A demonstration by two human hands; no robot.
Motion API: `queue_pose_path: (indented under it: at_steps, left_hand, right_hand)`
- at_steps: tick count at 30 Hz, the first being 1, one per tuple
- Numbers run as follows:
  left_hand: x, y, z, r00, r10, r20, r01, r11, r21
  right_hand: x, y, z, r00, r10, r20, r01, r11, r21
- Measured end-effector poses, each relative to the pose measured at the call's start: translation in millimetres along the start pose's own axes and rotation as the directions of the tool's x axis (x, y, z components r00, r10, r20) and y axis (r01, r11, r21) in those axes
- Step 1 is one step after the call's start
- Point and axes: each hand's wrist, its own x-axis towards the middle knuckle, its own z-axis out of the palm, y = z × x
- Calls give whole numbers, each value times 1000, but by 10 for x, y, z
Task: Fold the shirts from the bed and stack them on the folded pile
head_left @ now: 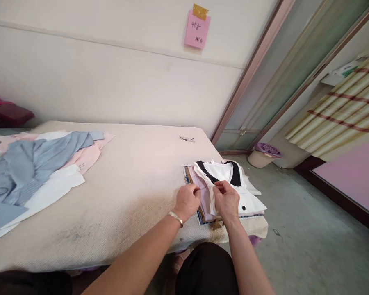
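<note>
- the left hand (187, 200) pinches the edge of a folded lilac cloth (203, 192) in the pile of folded clothes (224, 192); its fingers (196, 189) are clenched on that edge; a metal bangle (176, 218) sits on the wrist
- the right hand (226, 200) is just beside it; its fingers (219, 187) are pinched shut on the edge of the white top with the black collar (230, 176), which lies on top of the pile
- the pile sits at the near right corner of the bed (132, 184), close to the edge; the white top has black buttons on its front
- the step looks like tidying the pile, with the two hands pulling its layers straight; i think this is near the end for this piece, as it is already folded
- the next move calls for a soft tug and a flat press, so that the layers line up and the pile does not slip off the corner
- well apart, at the far left of the bed, lie loose clothes (33, 172) in blue, pink and white, not folded
- a small shiny thing (187, 139) lies near the far edge of the bed; i cannot tell what it is
- a pink note (197, 29) is taped to the wall; a bin (263, 155) stands on the floor to the right
</note>
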Motion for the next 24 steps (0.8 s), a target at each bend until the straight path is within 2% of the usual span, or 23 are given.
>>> queue_pose_path:
  at_steps: [2,4,9,12,15,18,21,24]
  left_hand:
    - [199,69,208,997,-83,2,83,993,-78]
    - [329,64,320,989,-145,4,145,982,-118]
    - [472,-57,321,971,-238,-31,231,962,-143]
    - [482,-103,277,964,-244,-103,240,969,-55]
    - [438,-68,299,971,-199,-136,205,978,39]
    - [388,43,393,982,-156,-109,177,960,218]
    - [376,145,483,988,-140,-65,155,893,422]
    - [389,153,489,992,-125,-26,123,879,460]
  right_hand:
    - [6,15,-11,1000,8,11,-9,998,66]
    - [-1,21,-11,1000,4,30,-7,995,104]
    - [-19,46,31,1000,-27,14,25,992,127]
    - [-10,67,47,999,-28,-33,31,993,117]
    - [2,89,48,995,-7,-95,16,994,104]
    - [9,119,56,991,-4,-137,20,993,117]
    - [13,149,76,988,-20,-153,42,988,147]
    - [9,164,89,985,-29,-168,57,984,166]
